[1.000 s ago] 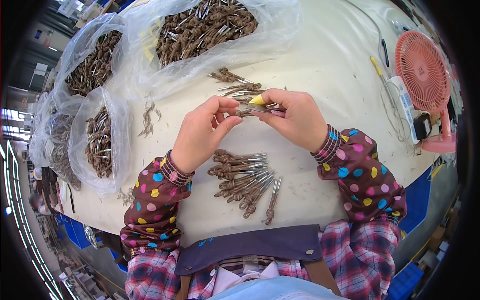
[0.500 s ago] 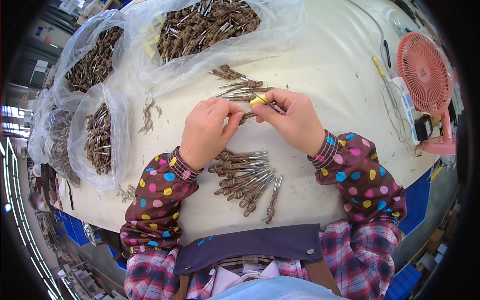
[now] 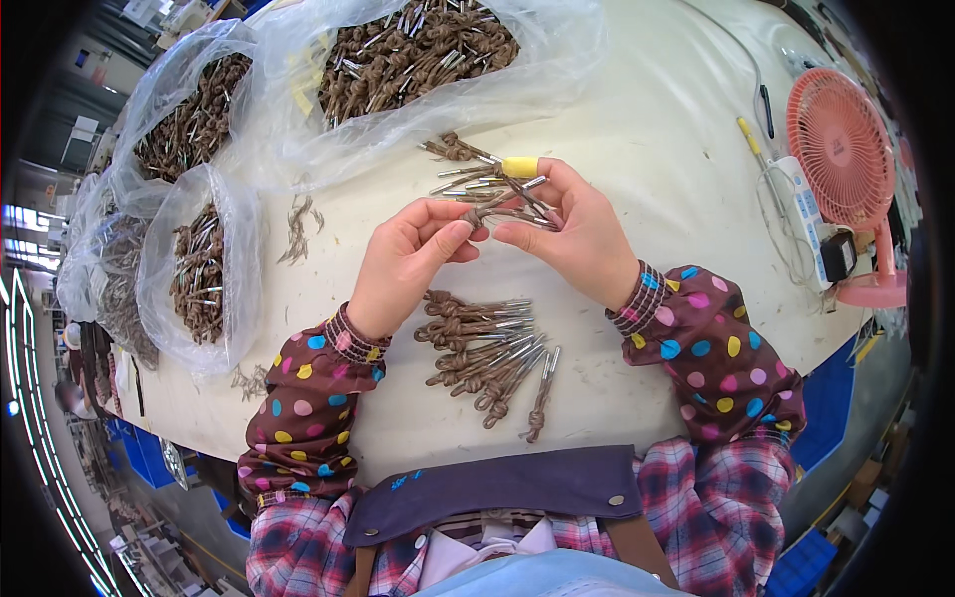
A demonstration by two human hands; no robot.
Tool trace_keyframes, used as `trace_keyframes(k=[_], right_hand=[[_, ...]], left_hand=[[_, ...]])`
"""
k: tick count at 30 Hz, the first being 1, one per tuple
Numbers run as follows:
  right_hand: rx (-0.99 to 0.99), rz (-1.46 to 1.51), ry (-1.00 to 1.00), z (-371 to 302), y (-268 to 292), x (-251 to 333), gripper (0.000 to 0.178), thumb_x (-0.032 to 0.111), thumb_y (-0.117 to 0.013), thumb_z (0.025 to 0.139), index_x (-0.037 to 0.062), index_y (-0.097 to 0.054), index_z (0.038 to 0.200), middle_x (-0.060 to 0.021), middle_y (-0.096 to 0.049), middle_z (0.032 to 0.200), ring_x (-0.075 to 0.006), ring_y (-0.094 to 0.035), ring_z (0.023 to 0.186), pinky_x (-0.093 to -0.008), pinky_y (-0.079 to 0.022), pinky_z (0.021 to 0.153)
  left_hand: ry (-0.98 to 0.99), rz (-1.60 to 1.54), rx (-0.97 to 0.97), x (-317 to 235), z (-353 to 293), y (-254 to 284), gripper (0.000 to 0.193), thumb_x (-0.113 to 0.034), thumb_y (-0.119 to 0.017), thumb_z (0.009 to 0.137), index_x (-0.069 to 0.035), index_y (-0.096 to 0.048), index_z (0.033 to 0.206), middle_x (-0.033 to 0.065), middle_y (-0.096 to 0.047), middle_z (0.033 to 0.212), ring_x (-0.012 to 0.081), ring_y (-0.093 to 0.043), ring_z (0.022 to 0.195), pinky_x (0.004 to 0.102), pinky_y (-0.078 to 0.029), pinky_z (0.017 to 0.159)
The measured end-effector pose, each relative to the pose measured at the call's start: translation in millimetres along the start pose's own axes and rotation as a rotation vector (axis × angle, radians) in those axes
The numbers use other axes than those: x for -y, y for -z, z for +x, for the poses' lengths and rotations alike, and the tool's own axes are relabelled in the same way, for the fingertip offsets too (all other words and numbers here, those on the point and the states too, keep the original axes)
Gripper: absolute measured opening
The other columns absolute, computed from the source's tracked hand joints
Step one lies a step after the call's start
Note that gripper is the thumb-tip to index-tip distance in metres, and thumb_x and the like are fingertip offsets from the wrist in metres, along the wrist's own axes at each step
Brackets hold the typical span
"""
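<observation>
My left hand pinches a knotted brown lace between thumb and fingertips. The lace's metal-tipped ends point toward my right hand. That hand's thumb and index finger are spread apart, with a yellow wrap around the index finger. A slim, dark, metallic-looking piece crosses its palm; its kind is unclear, and the other fingers are mostly hidden. Behind the hands lies a small group of knotted laces. Nearer me, several more laces are fanned out in a row, metal tips to the right.
Clear plastic bags full of knotted laces stand at the back, and smaller bags at the left. On the right are a pink fan, a white power strip and a yellow-handled tool. Brown scraps lie on the pale table.
My right thumb and index finger have spread apart, and the yellow-wrapped finger has lifted away. The lace's knot and metal-tipped ends now show between my hands. My left hand keeps its pinch.
</observation>
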State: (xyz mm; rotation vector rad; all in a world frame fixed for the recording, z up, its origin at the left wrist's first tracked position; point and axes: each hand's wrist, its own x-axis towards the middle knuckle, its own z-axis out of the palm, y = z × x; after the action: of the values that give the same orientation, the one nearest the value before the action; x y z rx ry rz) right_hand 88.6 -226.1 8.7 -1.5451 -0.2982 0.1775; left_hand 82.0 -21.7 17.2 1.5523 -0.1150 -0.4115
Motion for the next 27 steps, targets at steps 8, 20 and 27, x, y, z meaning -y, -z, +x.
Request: trace_keyframes(k=[8,20,27], right_hand=[[-0.050,0.030,-0.025,-0.2,-2.7,-3.6,0.040,-0.003,-0.062,0.085,-0.0016,-0.047,0.122,-0.0063,-0.062,0.107,-0.0094,-0.059,0.099,-0.0205,-0.047,0.081],[-0.065,0.183,0.028,1.8,6.9,7.6,0.034,0.001,-0.059,0.087,0.0028,-0.050,0.120,0.0001,-0.063,0.094,-0.0018,-0.052,0.074,-0.0156,-0.041,0.063],[-0.029,0.136,-0.211,4.7,15.0,11.5,0.038,0.012,-0.063,0.087,0.0045,-0.049,0.122,0.0003,-0.062,0.093,0.0018,-0.035,0.052,-0.0158,-0.026,0.041]], left_hand=[[-0.203,0.079,-0.025,11.2,0.2,-5.6,0.024,-0.008,-0.058,0.093,0.005,-0.054,0.113,0.0106,-0.066,0.101,0.0123,-0.063,0.087,0.0244,-0.051,0.079],[-0.403,0.562,-0.121,7.2,-0.6,-0.6,0.019,-0.002,-0.064,0.086,0.000,-0.061,0.105,0.0078,-0.069,0.091,0.0138,-0.067,0.083,0.0261,-0.052,0.074],[-0.219,0.250,0.012,11.3,0.8,2.2,0.022,-0.002,-0.054,0.094,0.004,-0.051,0.114,0.0116,-0.065,0.104,0.0156,-0.063,0.095,0.0267,-0.049,0.085]])
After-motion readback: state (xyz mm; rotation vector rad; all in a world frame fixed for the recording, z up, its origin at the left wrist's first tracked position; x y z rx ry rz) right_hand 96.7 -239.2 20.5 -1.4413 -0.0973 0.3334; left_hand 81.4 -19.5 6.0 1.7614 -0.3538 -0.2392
